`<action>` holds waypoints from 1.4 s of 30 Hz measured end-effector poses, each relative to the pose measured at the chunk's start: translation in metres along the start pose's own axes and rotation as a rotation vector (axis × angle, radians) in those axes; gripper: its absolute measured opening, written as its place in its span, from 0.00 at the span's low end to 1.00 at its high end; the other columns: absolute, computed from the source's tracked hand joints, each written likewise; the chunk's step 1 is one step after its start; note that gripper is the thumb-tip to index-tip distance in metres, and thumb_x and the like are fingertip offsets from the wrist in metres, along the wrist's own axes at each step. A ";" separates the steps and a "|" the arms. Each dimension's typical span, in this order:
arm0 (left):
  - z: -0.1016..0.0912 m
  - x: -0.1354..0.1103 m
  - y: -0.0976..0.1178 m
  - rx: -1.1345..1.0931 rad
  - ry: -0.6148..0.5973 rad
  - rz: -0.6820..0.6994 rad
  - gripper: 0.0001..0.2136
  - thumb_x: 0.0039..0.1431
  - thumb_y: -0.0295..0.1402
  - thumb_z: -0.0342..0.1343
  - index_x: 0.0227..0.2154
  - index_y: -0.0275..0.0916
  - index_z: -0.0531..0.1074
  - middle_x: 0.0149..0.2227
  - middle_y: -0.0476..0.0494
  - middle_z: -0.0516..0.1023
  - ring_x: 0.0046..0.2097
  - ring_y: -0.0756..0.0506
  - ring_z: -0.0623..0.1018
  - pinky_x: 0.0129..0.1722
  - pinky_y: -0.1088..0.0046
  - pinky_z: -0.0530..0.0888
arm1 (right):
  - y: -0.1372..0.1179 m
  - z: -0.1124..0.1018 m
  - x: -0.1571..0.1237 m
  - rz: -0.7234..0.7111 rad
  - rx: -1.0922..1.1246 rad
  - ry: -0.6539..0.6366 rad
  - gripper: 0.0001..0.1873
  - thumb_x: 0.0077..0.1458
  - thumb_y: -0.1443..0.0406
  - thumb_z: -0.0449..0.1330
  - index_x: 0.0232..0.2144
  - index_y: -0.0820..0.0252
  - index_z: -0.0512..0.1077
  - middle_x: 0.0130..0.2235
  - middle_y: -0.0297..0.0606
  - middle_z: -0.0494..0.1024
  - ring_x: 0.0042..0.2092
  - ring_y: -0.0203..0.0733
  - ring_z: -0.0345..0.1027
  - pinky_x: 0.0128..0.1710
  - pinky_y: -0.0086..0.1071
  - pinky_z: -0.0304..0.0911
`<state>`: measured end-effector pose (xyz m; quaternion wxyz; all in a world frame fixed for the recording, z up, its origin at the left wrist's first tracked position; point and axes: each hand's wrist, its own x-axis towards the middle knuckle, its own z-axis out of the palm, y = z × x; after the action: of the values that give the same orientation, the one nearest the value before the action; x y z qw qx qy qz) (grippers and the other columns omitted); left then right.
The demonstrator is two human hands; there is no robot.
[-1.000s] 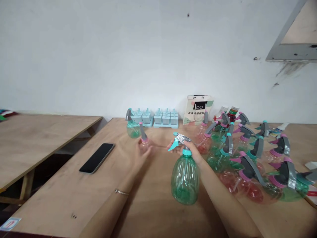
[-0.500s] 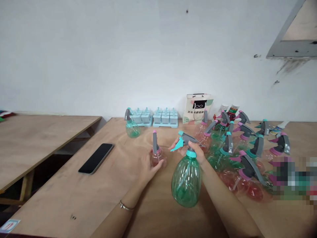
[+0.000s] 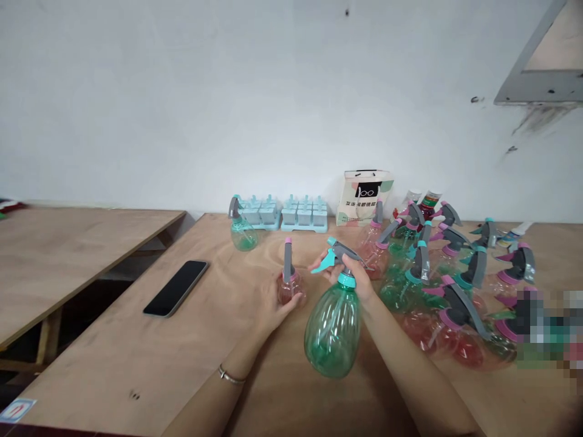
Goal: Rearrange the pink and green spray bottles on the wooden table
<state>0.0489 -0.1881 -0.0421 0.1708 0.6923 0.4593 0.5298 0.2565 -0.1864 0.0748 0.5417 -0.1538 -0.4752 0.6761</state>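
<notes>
My left hand (image 3: pixel 274 302) is wrapped round the body of a pink spray bottle (image 3: pixel 290 286), which stands upright on the wooden table with its grey-and-pink head on top. In my right hand (image 3: pixel 354 276) is a green spray bottle (image 3: pixel 332 331), gripped at its grey neck under the turquoise trigger. This bottle hangs tilted, its round base toward me and a little left. Right of that hand, many pink and green spray bottles (image 3: pixel 416 276) crowd together. Another green spray bottle (image 3: pixel 243 235) stands alone at the back, left of the pink one.
A black phone (image 3: pixel 177 287) lies on the left of the table (image 3: pixel 104 364). Two light-blue ice-pop moulds (image 3: pixel 304 217) and a paper bag (image 3: pixel 363 203) stand along the wall. Beyond a gap on the left is a second wooden table (image 3: pixel 91 255). A patch at the right is pixelated.
The green spray bottle in my right hand has shifted slightly left, its base swinging left. My left hand keeps its hold on the pink bottle. The view has moved a little.
</notes>
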 end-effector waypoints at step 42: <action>-0.001 -0.002 -0.004 0.049 -0.001 -0.002 0.27 0.53 0.42 0.64 0.55 0.42 0.64 0.49 0.35 0.77 0.53 0.34 0.77 0.53 0.48 0.73 | 0.029 -0.051 0.018 -0.324 -0.991 0.511 0.24 0.55 0.50 0.60 0.49 0.57 0.71 0.47 0.46 0.78 0.46 0.51 0.73 0.53 0.47 0.65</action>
<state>0.0461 -0.1884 -0.0459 0.1544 0.6963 0.4726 0.5177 0.2699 -0.1452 0.0314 0.5990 -0.4729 -0.6066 0.2227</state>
